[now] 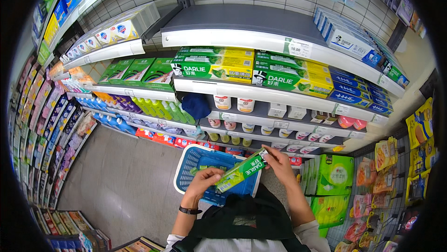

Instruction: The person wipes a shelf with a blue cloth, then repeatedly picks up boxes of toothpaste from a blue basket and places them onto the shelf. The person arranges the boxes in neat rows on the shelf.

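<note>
Both my hands hold a green Darlie toothpaste box [241,170] tilted in front of me. My left hand [205,182] pinches its lower left end, and my right hand [278,163] grips the upper right end. Beneath the box is a blue plastic shopping basket [187,157] with a white rim; several small green packs [203,168] lie inside it, partly hidden by my hands and the box. Ahead, green and yellow Darlie toothpaste boxes [211,70] are stacked on a shelf, with a second stack of Darlie boxes [291,79] to the right.
Above those stacks runs a dark grey shelf [241,16], with white Darlie boxes [352,41] at its right end. A dark blue cap [195,106] hangs at the shelf edge. Green tissue packs [333,175] stand to my right, near hanging snack bags [386,154]. Grey floor [115,168] extends left.
</note>
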Demonstrator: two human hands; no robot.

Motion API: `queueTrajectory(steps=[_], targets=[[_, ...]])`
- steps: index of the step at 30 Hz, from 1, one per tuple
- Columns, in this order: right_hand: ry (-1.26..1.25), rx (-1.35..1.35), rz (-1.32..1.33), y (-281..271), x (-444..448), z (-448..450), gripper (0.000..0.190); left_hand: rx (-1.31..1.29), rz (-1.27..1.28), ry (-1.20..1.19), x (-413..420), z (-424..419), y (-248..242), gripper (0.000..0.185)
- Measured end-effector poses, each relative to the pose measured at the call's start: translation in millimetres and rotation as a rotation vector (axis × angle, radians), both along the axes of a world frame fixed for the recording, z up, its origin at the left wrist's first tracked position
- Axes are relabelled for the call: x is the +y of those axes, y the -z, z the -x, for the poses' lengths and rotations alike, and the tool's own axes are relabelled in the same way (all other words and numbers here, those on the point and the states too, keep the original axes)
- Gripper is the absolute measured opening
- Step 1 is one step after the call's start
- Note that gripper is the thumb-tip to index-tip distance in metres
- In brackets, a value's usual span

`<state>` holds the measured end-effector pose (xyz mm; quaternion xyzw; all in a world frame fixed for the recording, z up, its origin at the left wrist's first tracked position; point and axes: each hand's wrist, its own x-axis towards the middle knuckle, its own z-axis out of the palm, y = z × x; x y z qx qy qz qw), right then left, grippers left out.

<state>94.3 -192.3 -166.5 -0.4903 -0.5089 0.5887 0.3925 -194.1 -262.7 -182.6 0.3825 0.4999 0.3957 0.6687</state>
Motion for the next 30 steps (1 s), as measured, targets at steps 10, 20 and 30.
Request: queueTrajectory(steps=[10,20,30], targets=[[-0.035,0.016,-0.288,-51,21,32,0.044,-0.356,-0.134,0.037,22,-81,-26,0.037],[-0.072,-0.18,-0.201,-50,-12,5,0.047,-0.516,-0.257,-0.262,57,-101,-51,0.037],[0.029,-0.617,-0.913,-176,20,-25,0.043,-0.15,-0.819,-0.228,124,-41,-151,0.06]])
